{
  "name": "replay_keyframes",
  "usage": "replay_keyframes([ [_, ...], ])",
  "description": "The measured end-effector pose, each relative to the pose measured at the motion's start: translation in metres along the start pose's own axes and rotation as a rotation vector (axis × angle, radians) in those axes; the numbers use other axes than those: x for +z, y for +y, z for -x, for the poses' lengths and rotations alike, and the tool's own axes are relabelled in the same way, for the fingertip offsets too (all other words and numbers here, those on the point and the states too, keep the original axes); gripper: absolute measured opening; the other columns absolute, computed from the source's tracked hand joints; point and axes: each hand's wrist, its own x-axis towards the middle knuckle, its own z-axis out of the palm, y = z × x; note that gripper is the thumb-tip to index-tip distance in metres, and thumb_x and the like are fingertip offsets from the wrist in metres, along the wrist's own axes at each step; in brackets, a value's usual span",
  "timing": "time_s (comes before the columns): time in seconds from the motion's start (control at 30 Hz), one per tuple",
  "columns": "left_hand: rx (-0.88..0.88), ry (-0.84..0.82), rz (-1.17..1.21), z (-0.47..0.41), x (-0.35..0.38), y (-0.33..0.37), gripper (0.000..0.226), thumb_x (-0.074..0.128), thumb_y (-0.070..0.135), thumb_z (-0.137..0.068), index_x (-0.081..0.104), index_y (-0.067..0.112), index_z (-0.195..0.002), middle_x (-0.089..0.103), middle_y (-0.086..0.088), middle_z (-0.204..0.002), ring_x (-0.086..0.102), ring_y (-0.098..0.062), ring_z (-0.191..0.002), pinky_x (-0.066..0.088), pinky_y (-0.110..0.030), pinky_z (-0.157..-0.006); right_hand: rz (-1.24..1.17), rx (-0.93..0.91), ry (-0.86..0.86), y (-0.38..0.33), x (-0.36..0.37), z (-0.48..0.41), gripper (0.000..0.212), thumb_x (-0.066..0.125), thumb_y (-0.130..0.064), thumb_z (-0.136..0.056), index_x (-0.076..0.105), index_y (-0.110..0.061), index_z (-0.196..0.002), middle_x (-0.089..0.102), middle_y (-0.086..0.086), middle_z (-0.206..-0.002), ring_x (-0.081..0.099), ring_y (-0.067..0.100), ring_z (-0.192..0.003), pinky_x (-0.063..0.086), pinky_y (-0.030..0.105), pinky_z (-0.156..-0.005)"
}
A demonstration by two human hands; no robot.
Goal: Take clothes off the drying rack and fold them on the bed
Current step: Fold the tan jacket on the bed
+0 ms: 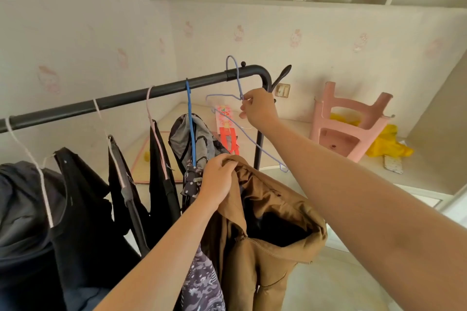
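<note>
The left hand (219,177) is closest, its fingers (228,163) bunched tightly round the top edge of a brown zip-front hooded jacket (267,230). The jacket hangs limp from this grip, just in front of the rack's right end, its hood sagging open and its dark lining showing. Beside it, under the left forearm, hangs a purple-grey camouflage-print garment (202,285).

Further out, the right hand (259,108) reaches forward. Its thumb and fingers (244,101) pinch the neck of a bare lilac wire hanger (238,83). The hanger carries no clothing. Its hook stands at the rack's right end, with its top above the bar; whether it rests on the bar cannot be told.

The black metal drying rack bar (151,91) slopes across the view. On it hang a blue plastic hanger (192,134) with a grey garment (182,139), and several black garments (83,209) on pale pink hangers (158,144).

Beyond the rack lies a pale raised platform (303,174). On it sit an upturned pink plastic stool (326,113), crumpled yellow cloth (389,145) just beside the stool, and a red and pink printed packet (226,124). Cream wallpaper with faint pink cartoon figures (295,38) covers the walls behind.
</note>
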Motion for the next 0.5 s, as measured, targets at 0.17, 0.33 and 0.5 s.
replay_keyframes([
  [0.17, -0.014, -0.015, 0.006, -0.001, 0.000, -0.005, 0.026, 0.046, 0.010, -0.098, 0.069, 0.020, -0.090, 0.067, 0.006, -0.088, 0.059, -0.004, -0.086, 0.043, -0.012, -0.071, -0.013, 0.093, 0.010, 0.023, 0.008, -0.001, 0.020, 0.049, -0.002, -0.094, 0.064, 0.004, -0.106, 0.069, 0.021, -0.100, 0.069, 0.035, -0.089, 0.056, 0.045, -0.083],
  [0.33, 0.018, -0.082, -0.031, 0.004, 0.011, -0.001, 0.027, 0.045, 0.009, -0.098, 0.067, 0.021, -0.092, 0.066, 0.009, -0.090, 0.058, 0.004, -0.085, 0.040, -0.003, -0.068, -0.103, 0.065, -0.021, 0.037, -0.003, 0.015, 0.026, 0.053, -0.011, -0.097, 0.061, 0.000, -0.119, 0.069, 0.015, -0.104, 0.069, 0.021, -0.082, 0.056, 0.032, -0.083],
  [0.5, 0.104, -0.215, -0.073, 0.013, 0.045, 0.009, 0.026, 0.045, 0.007, -0.097, 0.068, 0.018, -0.095, 0.066, 0.007, -0.094, 0.057, -0.001, -0.091, 0.039, -0.002, -0.074, 0.003, -0.001, 0.013, 0.065, -0.039, 0.053, 0.023, 0.053, -0.019, -0.097, 0.069, -0.006, -0.106, 0.071, 0.008, -0.097, 0.065, 0.019, -0.088, 0.050, 0.026, -0.084],
])
